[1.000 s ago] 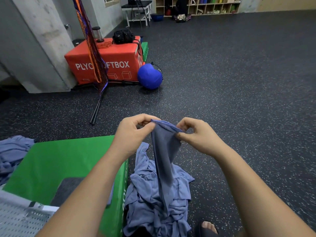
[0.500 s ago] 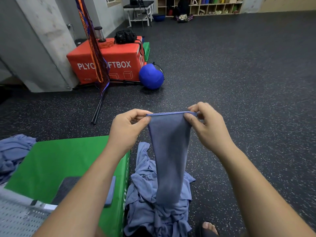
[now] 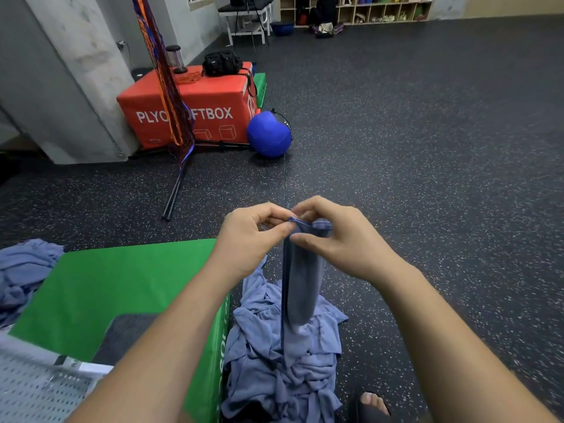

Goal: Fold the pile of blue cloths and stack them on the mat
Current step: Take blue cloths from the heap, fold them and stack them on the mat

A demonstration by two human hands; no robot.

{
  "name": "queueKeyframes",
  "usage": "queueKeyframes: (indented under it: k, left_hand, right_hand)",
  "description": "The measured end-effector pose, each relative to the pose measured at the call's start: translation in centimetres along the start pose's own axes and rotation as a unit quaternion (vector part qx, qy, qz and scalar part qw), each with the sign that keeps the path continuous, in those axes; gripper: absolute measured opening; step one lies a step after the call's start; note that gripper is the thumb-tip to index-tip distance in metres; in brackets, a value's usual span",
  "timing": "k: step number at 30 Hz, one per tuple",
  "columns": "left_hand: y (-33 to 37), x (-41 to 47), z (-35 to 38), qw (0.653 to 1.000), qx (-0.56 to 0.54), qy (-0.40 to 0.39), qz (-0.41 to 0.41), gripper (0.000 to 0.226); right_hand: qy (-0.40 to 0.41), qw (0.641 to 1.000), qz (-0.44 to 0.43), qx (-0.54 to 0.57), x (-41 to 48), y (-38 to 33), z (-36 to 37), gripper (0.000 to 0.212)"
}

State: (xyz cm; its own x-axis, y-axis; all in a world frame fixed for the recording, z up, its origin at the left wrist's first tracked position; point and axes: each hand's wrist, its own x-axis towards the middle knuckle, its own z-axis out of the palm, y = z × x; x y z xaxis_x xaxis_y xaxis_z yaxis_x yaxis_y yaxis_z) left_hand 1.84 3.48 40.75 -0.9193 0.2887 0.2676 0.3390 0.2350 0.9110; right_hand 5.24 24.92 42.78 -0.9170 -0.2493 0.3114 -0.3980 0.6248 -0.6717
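Head view. Both hands are up and close together, thumbs nearly touching, off the mat's point(image 3: 122, 285) far right corner.
- Left hand point(image 3: 250, 236): thumb and forefinger pinch the top hem of one blue cloth point(image 3: 302, 285).
- Right hand point(image 3: 341, 239): pinches the same hem just beside it, the edge bunched between the two grips.
- Cloth: hangs straight down in a narrow strip, and its lower end meets the pile point(image 3: 274, 361).
- Pile: crumpled blue cloths on the floor, against the mat's right side.
- Second heap point(image 3: 24, 270) of blue cloths lies at the mat's left edge.
- Mat: green, with white lettering on its right side wall that is too hidden to read.
- Red box point(image 3: 213, 99) beyond the mat: white print reads "PLYO" and "FTBOX", and hanging netting point(image 3: 171, 87) covers the letters between.
- Blue ball point(image 3: 268, 134) touches the box.
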Motion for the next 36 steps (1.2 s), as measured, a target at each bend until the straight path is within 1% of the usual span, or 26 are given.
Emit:
queueKeyframes:
  k: [2,3,6,10,14,16,23,26,29,33,36]
  left_hand:
    - [-0.1,0.0,0.1,1.0,-0.018,0.001,-0.002,0.011]
    - [-0.3,0.0,0.1,1.0,-0.029,-0.001,-0.004,0.013]
    - [-1.1,0.0,0.2,0.998,-0.038,-0.035,-0.032,0.02]
    - [-3.4,0.1,1.2,0.995,0.017,-0.076,-0.056,0.015]
    - [-5.4,0.2,3.0,0.99,0.064,-0.112,-0.065,0.025]
    - [-6.2,-0.1,4.0,0.986,0.083,-0.126,-0.07,0.022]
    - [-8.3,-1.0,6.4,0.98,0.122,-0.117,-0.102,0.02]
    - [-8.9,-1.0,6.6,0.981,0.107,-0.096,-0.13,0.016]
    - [-9.3,-0.9,6.5,0.981,0.114,-0.081,-0.138,0.015]
    - [-10.2,-0.9,5.7,0.971,0.163,-0.111,-0.138,0.019]
    - [-11.4,-1.1,4.4,0.96,0.197,-0.127,-0.15,0.016]
  right_hand:
    - [0.015,1.0,-0.01,0.01,0.1,0.0,0.0,0.012]
    - [0.026,1.0,-0.01,0.014,0.2,-0.1,-0.1,0.009]
    - [0.047,0.999,-0.015,0.013,0.5,-0.3,-0.5,0.011]
    - [0.064,0.997,-0.028,0.015,0.5,-0.8,-1.1,0.012]
    - [0.087,0.995,-0.029,0.027,0.5,-1.1,-2.0,0.011]
    - [0.101,0.994,-0.032,0.028,0.5,-1.1,-2.4,0.01]
    - [0.142,0.989,-0.022,0.039,0.2,-0.9,-4.0,0.009]
    - [0.17,0.984,-0.005,0.047,-0.2,-0.7,-4.6,0.008]
    - [0.194,0.98,0.011,0.052,-0.5,-0.4,-5.3,0.007]
    - [0.236,0.969,0.035,0.063,-0.6,0.3,-6.5,0.008]
    - [0.25,0.965,0.049,0.059,-0.8,0.8,-6.9,0.009]
